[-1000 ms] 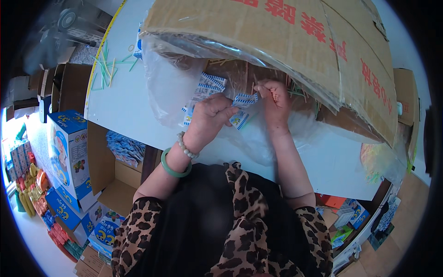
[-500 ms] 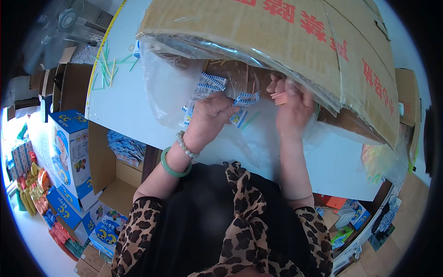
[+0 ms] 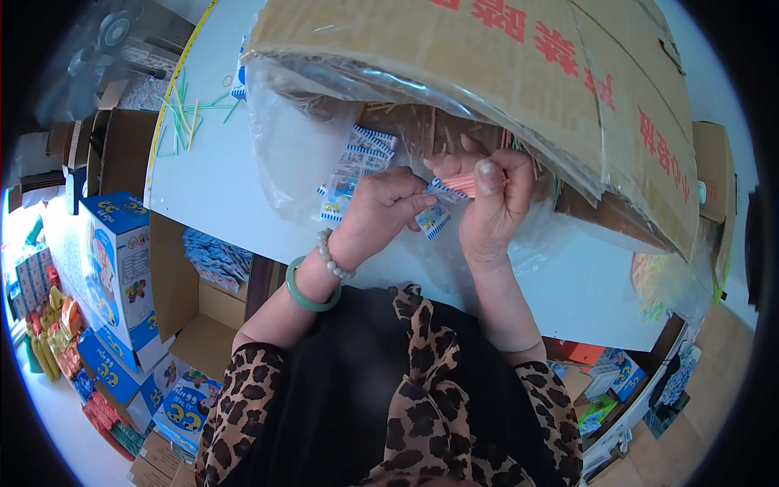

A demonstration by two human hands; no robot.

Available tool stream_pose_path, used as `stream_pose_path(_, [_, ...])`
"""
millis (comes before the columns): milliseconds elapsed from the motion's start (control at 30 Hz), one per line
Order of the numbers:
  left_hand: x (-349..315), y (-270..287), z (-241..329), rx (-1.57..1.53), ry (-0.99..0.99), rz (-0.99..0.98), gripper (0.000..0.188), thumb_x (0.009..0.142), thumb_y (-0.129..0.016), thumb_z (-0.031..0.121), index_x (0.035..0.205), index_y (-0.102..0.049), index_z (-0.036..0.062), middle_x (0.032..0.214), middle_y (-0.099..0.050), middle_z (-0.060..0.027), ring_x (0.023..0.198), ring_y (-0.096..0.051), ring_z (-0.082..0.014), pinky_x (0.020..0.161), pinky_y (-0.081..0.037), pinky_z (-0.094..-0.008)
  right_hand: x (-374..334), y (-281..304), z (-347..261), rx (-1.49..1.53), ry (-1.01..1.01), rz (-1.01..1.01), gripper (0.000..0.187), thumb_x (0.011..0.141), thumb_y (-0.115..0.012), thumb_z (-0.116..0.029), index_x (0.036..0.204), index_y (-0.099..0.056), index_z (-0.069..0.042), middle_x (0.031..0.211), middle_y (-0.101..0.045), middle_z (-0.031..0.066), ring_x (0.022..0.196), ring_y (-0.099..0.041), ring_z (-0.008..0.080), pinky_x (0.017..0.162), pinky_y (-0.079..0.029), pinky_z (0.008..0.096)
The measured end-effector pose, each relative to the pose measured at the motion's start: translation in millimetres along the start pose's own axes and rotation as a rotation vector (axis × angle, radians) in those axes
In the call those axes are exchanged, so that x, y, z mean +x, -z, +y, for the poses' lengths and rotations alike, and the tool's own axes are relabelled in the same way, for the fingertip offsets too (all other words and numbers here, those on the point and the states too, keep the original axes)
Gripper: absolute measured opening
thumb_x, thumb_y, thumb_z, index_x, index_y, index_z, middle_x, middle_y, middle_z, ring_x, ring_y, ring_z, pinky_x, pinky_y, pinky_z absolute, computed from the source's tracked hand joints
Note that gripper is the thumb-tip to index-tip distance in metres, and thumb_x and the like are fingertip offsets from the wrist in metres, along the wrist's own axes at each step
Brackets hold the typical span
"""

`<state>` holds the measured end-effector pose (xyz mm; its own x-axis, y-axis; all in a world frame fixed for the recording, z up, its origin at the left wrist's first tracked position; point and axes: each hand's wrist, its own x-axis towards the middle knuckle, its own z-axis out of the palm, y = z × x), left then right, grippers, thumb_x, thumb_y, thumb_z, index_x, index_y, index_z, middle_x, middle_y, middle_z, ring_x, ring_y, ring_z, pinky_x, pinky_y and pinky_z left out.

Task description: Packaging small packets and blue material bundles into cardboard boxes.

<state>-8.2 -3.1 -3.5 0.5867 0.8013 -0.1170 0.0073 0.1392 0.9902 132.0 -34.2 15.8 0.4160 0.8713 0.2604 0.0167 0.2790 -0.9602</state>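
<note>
My left hand (image 3: 377, 207) is closed on the edge of a small blue-and-white striped plastic packet (image 3: 445, 192). Closed round a bundle of thin pink sticks (image 3: 461, 183), my right hand (image 3: 497, 213) holds their ends at the packet's mouth; how far in they reach is hard to see. Several flat printed packets (image 3: 357, 166) lie on the clear plastic sheet beyond my left hand. Another packet (image 3: 434, 222) lies below my fingers. Just ahead, a large cardboard carton (image 3: 454, 45) lies with its open side toward me, more thin sticks inside.
Loose green and yellow sticks (image 3: 195, 122) are scattered at the far left of the white table (image 3: 207, 183). An open carton (image 3: 182, 272) with blue packets (image 3: 217, 258) stands below its left edge, beside blue printed boxes (image 3: 122, 272). At right lies a bag of sticks (image 3: 667, 284).
My right hand has come out from the carton's opening, moving left with the pink sticks to meet the packet. My left hand has stayed nearly in place with the packet.
</note>
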Motion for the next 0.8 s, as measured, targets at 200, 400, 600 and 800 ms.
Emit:
stream_pose_path(200, [-1.4, 0.5, -3.1, -0.002, -0.023, 0.021, 0.011, 0.083, -0.064, 0.006, 0.085, -0.064, -0.0042, 0.076, -0.056, -0.0071, 0.056, -0.060, -0.0119, 0.049, -0.049, -0.0223, -1.3, 4.4, -10.8, -0.008, -0.121, -0.016, 0.018, 0.094, -0.043, -0.022, 0.088, -0.039, -0.005, 0.076, -0.066, 0.0143, 0.082, -0.065, 0.0254, 0.100, -0.033, 0.0441])
stream_pose_path(400, [2.3, -4.9, -0.4, 0.111, -0.133, 0.036, 0.013, 0.083, -0.063, 0.008, 0.092, -0.065, -0.0014, 0.076, -0.056, -0.0073, 0.066, -0.060, -0.0142, 0.055, -0.049, -0.0254, 1.0, 6.4, -5.9, 0.046, -0.231, -0.105, 0.018, 0.094, -0.044, -0.019, 0.087, -0.043, -0.002, 0.094, -0.065, 0.0181, 0.101, -0.058, 0.0224, 0.096, -0.037, 0.0390])
stream_pose_path(600, [3.2, -5.7, -2.8, 0.179, -0.215, 0.035, 0.017, 0.085, -0.061, 0.009, 0.099, -0.066, 0.0002, 0.092, -0.059, -0.0082, 0.089, -0.056, -0.0162, 0.076, -0.046, -0.0275, -8.4, 15.9, 3.1, -0.334, -0.034, -0.326, 0.019, 0.090, -0.052, -0.016, 0.097, -0.047, 0.000, 0.108, -0.061, 0.0175, 0.104, -0.056, 0.0255, 0.095, -0.039, 0.0379])
stream_pose_path(800, [-10.2, 10.5, 11.5, -0.149, -0.064, 0.046, 0.022, 0.091, -0.053, 0.014, 0.099, -0.066, -0.0017, 0.108, -0.057, -0.0076, 0.097, -0.052, -0.0153, 0.085, -0.043, -0.0281, -22.1, 8.7, -23.5, -0.049, -0.099, -0.170, 0.041, 0.081, -0.064, -0.016, 0.115, -0.051, 0.003, 0.116, -0.059, 0.0141, 0.111, -0.053, 0.0231, 0.096, -0.038, 0.0335])
